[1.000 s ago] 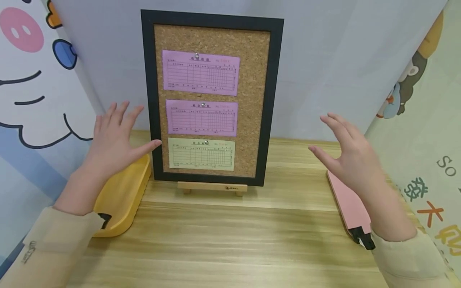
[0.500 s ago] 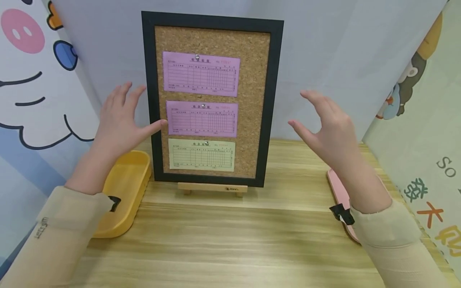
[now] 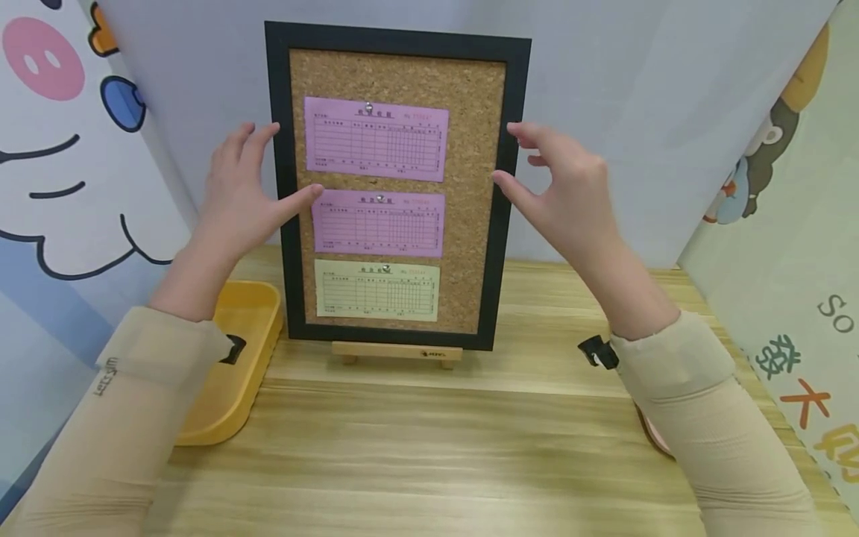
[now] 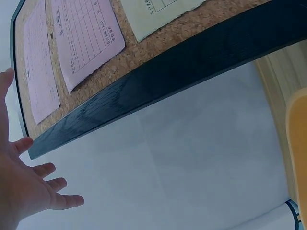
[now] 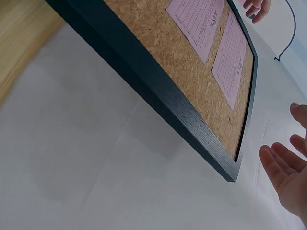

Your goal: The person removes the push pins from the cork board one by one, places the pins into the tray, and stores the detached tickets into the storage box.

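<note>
A corkboard [image 3: 475, 246] in a black frame stands upright, slightly leaning back. Pinned on it are an upper purple receipt slip [image 3: 376, 149], a lower purple slip [image 3: 379, 231] and a pale green slip [image 3: 376, 298]. Each has a metallic pushpin near its top. My left hand [image 3: 235, 186] is spread beside the frame's left side, its thumb in front of the board. Near the right side, my right hand [image 3: 570, 183] has thumb and fingers apart; whether it touches the frame I cannot tell. Both wrist views show the left hand [image 4: 24, 187] and right hand [image 5: 288, 179] holding nothing.
A small wooden easel [image 3: 396, 350] supports the board on the wood-grain table [image 3: 403, 447]. Left of it sits a yellow tray [image 3: 262, 354], partly under my left forearm. A pink tray [image 3: 654, 434] is mostly hidden by the right sleeve. Pale cloth hangs behind.
Both hands have risen and come inward, from lower out at the sides to the board's upper left and right edges. The right hand moved farthest. The board and slips stay put.
</note>
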`<control>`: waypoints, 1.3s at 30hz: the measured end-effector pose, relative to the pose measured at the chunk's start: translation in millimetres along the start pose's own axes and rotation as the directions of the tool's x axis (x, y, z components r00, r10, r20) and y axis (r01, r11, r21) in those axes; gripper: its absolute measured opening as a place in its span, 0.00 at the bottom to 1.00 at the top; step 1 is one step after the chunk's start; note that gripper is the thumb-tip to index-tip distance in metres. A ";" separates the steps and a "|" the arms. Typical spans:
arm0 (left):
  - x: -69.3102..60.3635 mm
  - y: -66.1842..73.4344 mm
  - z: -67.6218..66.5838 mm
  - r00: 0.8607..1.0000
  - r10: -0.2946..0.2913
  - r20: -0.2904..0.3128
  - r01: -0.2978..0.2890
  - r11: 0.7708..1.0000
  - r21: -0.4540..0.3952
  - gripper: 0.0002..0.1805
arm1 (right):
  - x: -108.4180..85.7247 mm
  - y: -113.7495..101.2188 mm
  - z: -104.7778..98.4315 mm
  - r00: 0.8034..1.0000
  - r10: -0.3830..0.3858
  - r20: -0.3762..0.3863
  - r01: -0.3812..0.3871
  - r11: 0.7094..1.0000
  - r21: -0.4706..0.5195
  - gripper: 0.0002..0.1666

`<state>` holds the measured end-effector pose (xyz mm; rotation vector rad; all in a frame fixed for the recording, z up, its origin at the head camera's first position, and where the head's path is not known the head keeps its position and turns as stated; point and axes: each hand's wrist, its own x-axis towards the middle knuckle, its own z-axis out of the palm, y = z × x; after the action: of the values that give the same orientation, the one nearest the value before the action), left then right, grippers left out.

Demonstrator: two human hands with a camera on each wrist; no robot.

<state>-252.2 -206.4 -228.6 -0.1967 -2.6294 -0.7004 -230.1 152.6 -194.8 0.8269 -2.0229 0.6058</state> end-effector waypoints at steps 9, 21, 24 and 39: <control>21.4 11.4 1.9 0.999 -0.043 0.030 0.046 0.993 -0.107 0.48 | 32.4 -6.7 27.5 0.991 0.105 0.078 -0.111 0.991 0.072 0.24; 37.5 18.6 8.2 0.990 -0.136 0.029 0.139 0.954 -0.267 0.48 | 59.9 -11.8 75.5 0.963 0.149 0.226 -0.173 0.981 0.089 0.22; 41.3 20.0 10.2 0.988 -0.155 0.012 0.152 0.946 -0.287 0.48 | 66.0 -16.3 86.4 0.964 0.121 0.235 -0.146 0.985 0.092 0.22; 62.9 27.4 9.7 0.991 -0.129 -0.043 0.115 0.963 -0.244 0.45 | 86.7 -23.7 118.9 0.959 0.147 0.243 -0.165 0.985 0.056 0.18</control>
<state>-306.1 -176.1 -197.4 -0.0817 -2.5119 -1.0529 -311.7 28.5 -181.5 0.8223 -2.3129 0.7035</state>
